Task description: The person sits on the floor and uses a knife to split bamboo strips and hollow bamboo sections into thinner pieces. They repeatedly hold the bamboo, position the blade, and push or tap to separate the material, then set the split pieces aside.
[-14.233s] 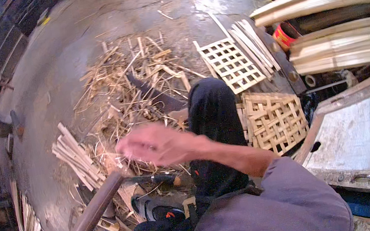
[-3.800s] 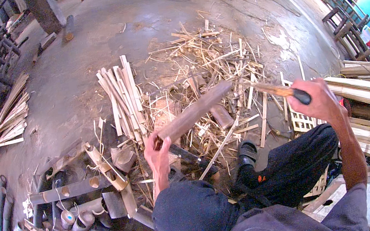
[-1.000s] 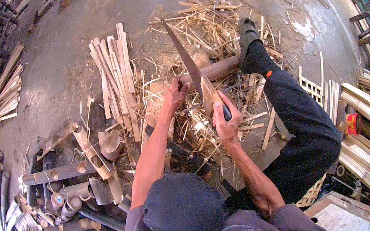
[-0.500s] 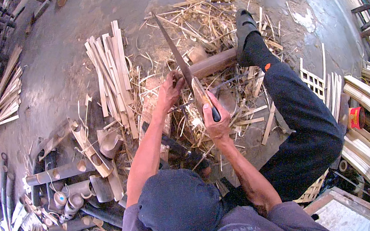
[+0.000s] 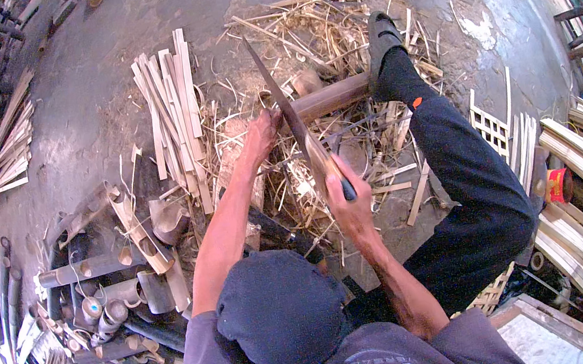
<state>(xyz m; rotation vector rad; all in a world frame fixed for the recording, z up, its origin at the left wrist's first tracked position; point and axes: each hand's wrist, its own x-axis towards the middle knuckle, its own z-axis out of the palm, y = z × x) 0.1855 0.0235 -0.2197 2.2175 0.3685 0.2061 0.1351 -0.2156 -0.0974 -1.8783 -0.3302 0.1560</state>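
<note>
Head view: the right grip [image 5: 349, 199] is closed on a long, dark, tapering metal saw [image 5: 276, 91] at its handle. Ahead, the left grip [image 5: 265, 130] grasps a brown, cylindrical bamboo tube [image 5: 335, 97] near its left end. The saw crosses the tube just right of that grip. A dark sandalled foot [image 5: 387, 60] meets the tube's right end. Farther out, tan, tangled bamboo shavings [image 5: 336, 37] lie heaped on the grey concrete floor [image 5: 91, 108].

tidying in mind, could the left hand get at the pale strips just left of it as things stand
Probably yes: the pale strips lie close by and nothing seems in the way, but the left hand grips the bamboo tube and would likely have to let go.
</note>
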